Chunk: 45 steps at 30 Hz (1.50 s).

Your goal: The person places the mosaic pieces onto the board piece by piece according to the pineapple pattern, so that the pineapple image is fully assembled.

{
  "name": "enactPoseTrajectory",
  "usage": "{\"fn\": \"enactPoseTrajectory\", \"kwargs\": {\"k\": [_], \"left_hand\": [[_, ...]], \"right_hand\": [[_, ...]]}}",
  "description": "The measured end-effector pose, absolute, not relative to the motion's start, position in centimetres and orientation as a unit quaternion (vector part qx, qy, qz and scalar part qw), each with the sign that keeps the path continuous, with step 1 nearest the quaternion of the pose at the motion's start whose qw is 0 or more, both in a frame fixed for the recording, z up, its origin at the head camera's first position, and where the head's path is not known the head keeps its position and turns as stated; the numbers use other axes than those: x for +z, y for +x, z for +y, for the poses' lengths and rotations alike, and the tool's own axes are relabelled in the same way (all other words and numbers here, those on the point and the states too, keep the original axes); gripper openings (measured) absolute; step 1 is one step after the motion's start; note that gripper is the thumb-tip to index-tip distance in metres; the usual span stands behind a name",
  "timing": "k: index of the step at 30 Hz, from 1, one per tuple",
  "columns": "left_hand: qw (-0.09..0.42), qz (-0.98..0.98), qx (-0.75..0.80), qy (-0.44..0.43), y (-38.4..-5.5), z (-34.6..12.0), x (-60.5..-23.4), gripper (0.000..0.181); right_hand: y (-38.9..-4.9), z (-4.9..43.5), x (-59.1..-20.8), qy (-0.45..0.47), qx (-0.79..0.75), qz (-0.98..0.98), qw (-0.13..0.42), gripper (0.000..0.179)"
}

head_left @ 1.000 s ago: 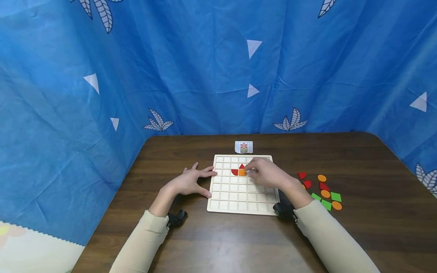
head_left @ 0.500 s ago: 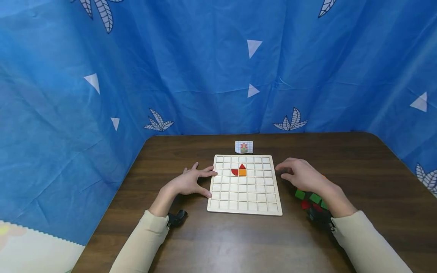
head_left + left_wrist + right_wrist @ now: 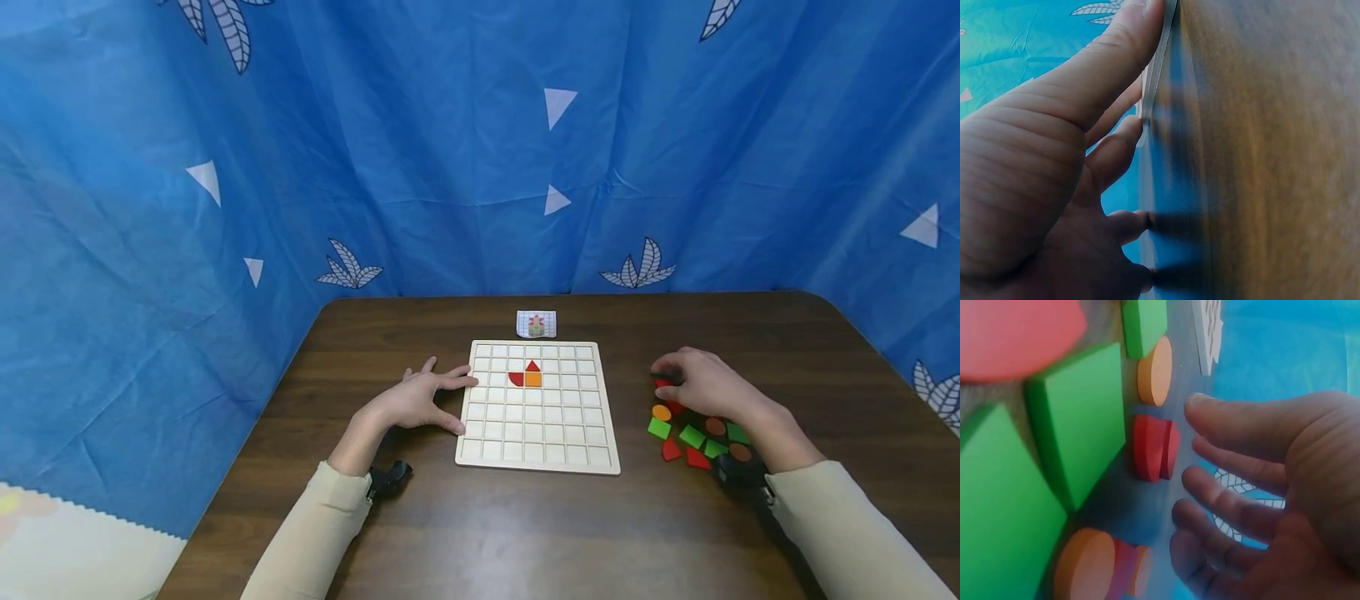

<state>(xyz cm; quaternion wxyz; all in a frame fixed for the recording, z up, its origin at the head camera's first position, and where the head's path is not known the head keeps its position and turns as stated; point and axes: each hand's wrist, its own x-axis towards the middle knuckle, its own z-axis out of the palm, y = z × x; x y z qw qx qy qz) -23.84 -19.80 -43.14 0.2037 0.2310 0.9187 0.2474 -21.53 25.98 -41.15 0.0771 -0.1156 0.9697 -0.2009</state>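
A white gridded board (image 3: 536,435) lies on the table. In its cells sit a red triangle (image 3: 532,366), a red quarter-circle piece (image 3: 517,379) and an orange square (image 3: 533,379). My left hand (image 3: 414,403) has its fingers spread, with thumb and fingertips at the board's left edge. To the board's right, my right hand (image 3: 708,385) hovers above loose flat pieces, fingers loosely bent and holding nothing. Just past its fingertips in the right wrist view are red pieces (image 3: 1150,448) and an orange disc (image 3: 1156,370). The right hand and wrist partly cover the pile in the head view.
Several green squares (image 3: 692,436), orange discs (image 3: 715,427) and red pieces (image 3: 697,459) lie scattered by the right wrist. A small card with a printed grid picture (image 3: 536,323) lies behind the board. Blue cloth (image 3: 480,167) hangs behind the dark wooden table (image 3: 480,533).
My right hand has left the board's orange square and moved right, over the loose pieces, uncovering the board's right part. My left hand stays at the board's left edge.
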Motion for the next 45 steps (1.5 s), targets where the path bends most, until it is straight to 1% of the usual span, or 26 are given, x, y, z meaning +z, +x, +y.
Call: {"fn": "enactPoseTrajectory", "kwargs": {"k": [5,10,17,25,35,41,45], "left_hand": [[0.202,0.919,0.247,0.232,-23.8,-19.7,-43.3,0.083],[0.202,0.920,0.243,0.230,-23.8,-19.7,-43.3,0.083],[0.198,0.922,0.240,0.229,-23.9,-19.8,-43.4,0.083],[0.201,0.920,0.244,0.232,-23.9,-19.9,-43.7,0.083],[0.202,0.921,0.242,0.227,-23.8,-19.8,-43.3,0.082],[0.201,0.922,0.237,0.230,-23.9,-19.9,-43.4,0.083],[0.202,0.922,0.238,0.229,-23.8,-19.9,-43.3,0.083]], "right_hand": [[-21.6,26.2,-41.4,-0.104,-0.192,0.970,0.105,0.037],[-21.8,26.1,-41.5,-0.093,-0.189,0.972,0.106,0.031],[-21.7,25.8,-41.8,-0.104,-0.177,0.975,0.084,0.023],[-22.0,25.5,-42.0,-0.121,-0.174,0.976,0.054,0.024],[-22.3,21.7,-40.7,-0.152,-0.196,0.968,0.025,0.025],[-22.8,18.9,-40.3,-0.162,-0.211,0.964,0.026,0.025],[-23.1,17.2,-40.1,-0.164,-0.218,0.961,0.038,0.025]]}}
